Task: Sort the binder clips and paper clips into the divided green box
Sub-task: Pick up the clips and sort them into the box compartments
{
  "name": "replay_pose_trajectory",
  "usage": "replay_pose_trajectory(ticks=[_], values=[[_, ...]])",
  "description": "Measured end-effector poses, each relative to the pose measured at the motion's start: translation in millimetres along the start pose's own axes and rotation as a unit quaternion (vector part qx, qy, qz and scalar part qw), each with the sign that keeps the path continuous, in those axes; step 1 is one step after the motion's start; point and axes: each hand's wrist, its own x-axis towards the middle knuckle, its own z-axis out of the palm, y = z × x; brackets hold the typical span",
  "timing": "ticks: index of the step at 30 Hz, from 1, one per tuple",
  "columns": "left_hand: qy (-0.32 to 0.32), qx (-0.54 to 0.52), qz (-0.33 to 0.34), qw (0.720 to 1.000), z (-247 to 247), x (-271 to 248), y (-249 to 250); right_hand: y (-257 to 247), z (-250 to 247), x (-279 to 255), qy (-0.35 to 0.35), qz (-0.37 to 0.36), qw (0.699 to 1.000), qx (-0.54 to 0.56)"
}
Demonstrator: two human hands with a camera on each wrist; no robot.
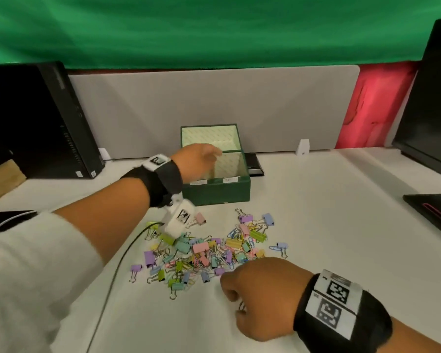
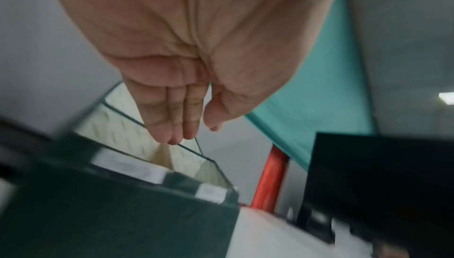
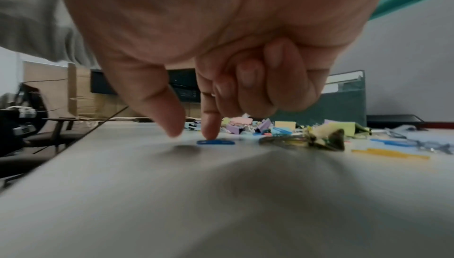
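The green box (image 1: 215, 192) stands open at the back of the white table, its lid up and a divider inside; it also shows in the wrist views as the box (image 2: 123, 213) and the box (image 3: 343, 104). My left hand (image 1: 201, 156) hovers over its left compartment, and the left hand (image 2: 196, 134) has straight fingers with nothing seen in them. A pile of pastel binder clips and paper clips (image 1: 204, 253) lies in front of the box. My right hand (image 1: 231, 303) is at the pile's near edge. The right hand (image 3: 192, 136) presses its index finger on a blue paper clip (image 3: 215, 142); the thumb is just beside it, the other fingers curled.
A black computer tower (image 1: 49, 118) stands at the left, with a dark monitor (image 1: 433, 98) and a laptop (image 1: 430, 212) at the right. A grey divider panel (image 1: 214, 103) runs behind the box. A black cable (image 1: 117, 276) crosses the table left of the pile.
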Motion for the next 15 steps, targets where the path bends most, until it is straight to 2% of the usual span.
replay_pose_trajectory(ticks=[3,5,10,15], values=[[-0.031,0.198,0.054,0.978,-6,-58,-26,0,8,-7,-0.014,-0.013,0.999,-0.048],[-0.066,0.257,0.049,0.963,-3,-92,-52,0,14,-6,-0.014,-0.022,0.996,-0.081],[-0.135,0.267,-0.013,0.954,9,-136,-94,3,12,2,-0.018,-0.019,0.996,-0.086],[-0.074,0.216,-0.008,0.973,9,-139,-104,8,6,-3,0.016,0.025,0.998,-0.047]])
